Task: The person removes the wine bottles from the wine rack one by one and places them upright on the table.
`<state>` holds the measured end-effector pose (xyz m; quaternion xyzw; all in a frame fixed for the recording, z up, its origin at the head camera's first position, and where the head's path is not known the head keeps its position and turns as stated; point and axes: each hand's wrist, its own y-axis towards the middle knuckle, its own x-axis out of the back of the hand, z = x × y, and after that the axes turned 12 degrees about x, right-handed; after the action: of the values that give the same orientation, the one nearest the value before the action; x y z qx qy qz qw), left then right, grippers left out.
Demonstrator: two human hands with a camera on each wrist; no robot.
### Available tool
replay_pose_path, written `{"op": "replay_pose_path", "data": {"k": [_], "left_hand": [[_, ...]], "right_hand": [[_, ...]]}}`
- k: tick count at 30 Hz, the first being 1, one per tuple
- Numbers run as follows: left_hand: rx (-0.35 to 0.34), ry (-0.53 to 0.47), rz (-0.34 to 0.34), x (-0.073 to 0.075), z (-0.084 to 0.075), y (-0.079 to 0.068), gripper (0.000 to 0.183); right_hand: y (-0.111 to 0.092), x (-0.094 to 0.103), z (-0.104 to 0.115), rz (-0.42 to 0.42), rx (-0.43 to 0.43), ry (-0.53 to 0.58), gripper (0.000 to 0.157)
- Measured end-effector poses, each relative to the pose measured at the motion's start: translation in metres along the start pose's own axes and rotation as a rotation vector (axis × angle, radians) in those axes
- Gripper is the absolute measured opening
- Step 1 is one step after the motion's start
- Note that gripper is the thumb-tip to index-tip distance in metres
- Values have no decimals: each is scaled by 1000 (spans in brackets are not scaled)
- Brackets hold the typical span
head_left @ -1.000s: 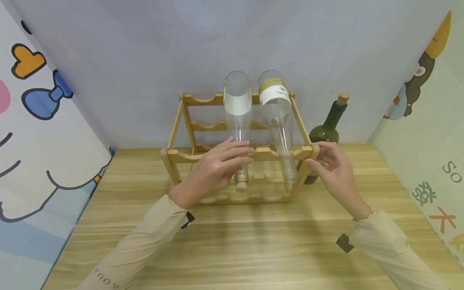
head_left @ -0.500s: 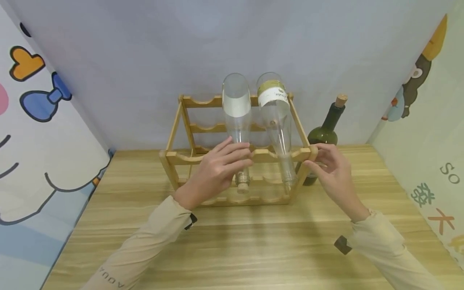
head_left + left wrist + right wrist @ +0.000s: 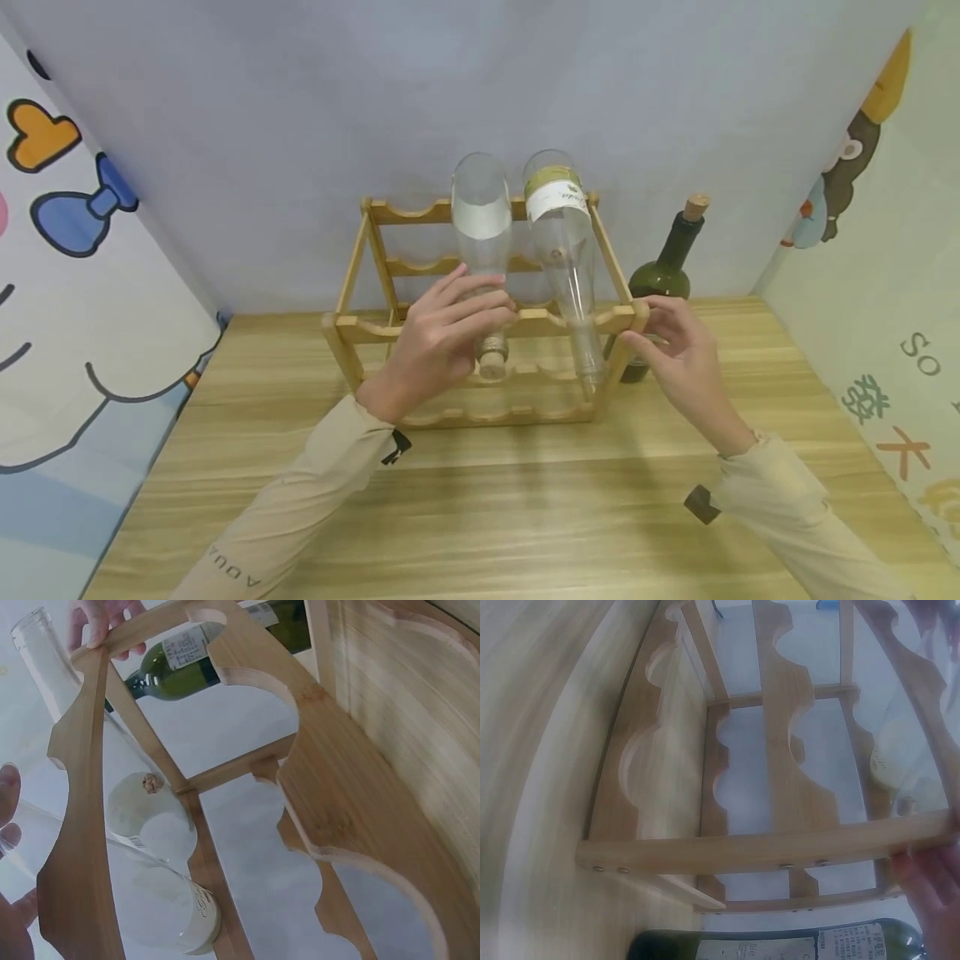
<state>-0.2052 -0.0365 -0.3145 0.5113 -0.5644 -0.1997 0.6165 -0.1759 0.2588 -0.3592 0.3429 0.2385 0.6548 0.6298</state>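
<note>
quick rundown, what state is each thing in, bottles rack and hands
wooden wine rack, standing, top tier partly filled
left clear glass bottle, on its side, corked
right clear glass bottle, on its side, whether corked unclear
green glass bottle, upright, corked
left hand, gripping left clear glass bottle's neck
right hand, pinching the rack's front right corner

Here on the table [image 3: 480, 508], the rack [image 3: 536, 317], with the wall [image 3: 300, 100] right behind! Across its top, side by side: left bottle [image 3: 482, 218], right bottle [image 3: 562, 212], bases to the back, necks to the front. At the left neck, left hand [image 3: 438, 337]. On the front right corner, right hand [image 3: 686, 342]. Just right of the rack, upright, third bottle [image 3: 664, 273]!
</note>
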Motion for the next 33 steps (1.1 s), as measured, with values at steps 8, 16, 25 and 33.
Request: {"op": "replay_pose_path", "data": {"k": [8,16,25,33], "left_hand": [[-14,-18,-77,2,-4,10,26],[-31,-73,-115,9,-10,26,38],[-15,-102,-144,22,-16,37,53],[-43,-132,-110,40,-22,50,38]], "right_hand": [[-1,-1,0,0,14,-12,42],[-1,0,1,6,1,-41,41],[0,-3,0,-5,-12,-50,40],[0,-4,2,-47,-41,-54,39]]}}
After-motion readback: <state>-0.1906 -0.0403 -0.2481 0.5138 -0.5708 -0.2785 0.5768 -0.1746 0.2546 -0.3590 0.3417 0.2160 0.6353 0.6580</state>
